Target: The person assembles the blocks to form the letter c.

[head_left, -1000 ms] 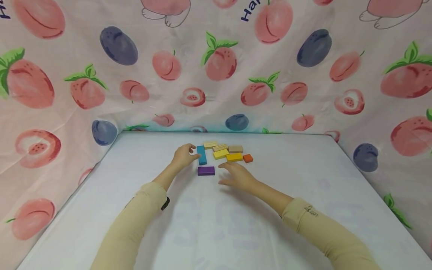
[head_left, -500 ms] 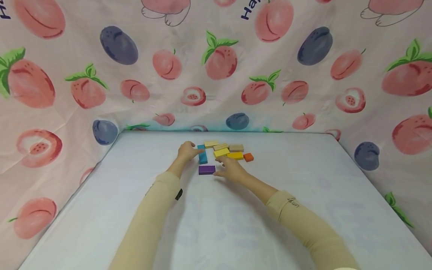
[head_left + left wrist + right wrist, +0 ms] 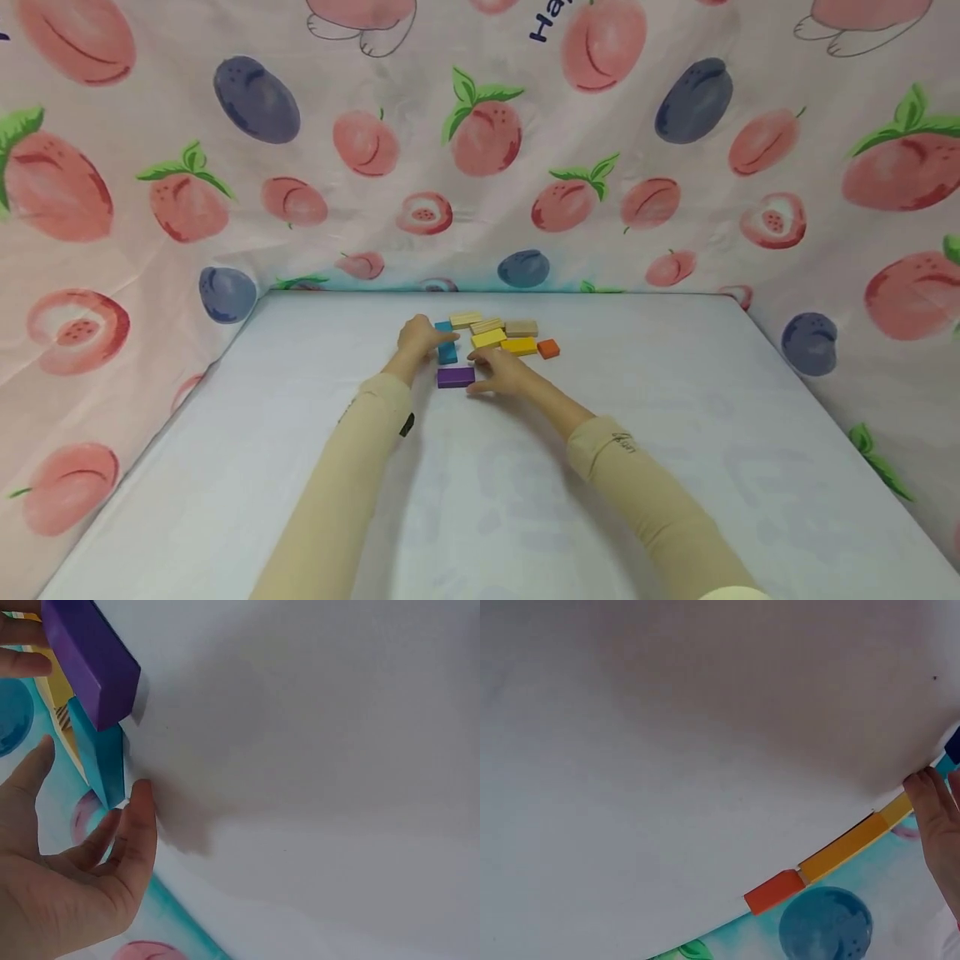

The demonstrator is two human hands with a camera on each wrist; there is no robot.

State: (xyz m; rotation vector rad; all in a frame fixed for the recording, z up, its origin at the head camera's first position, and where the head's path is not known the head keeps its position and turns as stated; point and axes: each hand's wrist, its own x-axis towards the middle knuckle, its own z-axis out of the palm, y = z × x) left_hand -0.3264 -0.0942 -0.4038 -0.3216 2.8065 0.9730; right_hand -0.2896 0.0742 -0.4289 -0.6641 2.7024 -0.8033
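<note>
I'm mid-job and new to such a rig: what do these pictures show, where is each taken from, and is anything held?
There's no machine: these are a person's bare left hand and right hand. The wide picture comes from a head-worn camera; the other two come from wrist-worn cameras, one per wrist. On the white surface lie a blue block, a purple block, two yellow blocks, an orange block and three wood-coloured blocks. The left hand is at the blue block, the right hand by the purple block's right end; nothing looks gripped.
</note>
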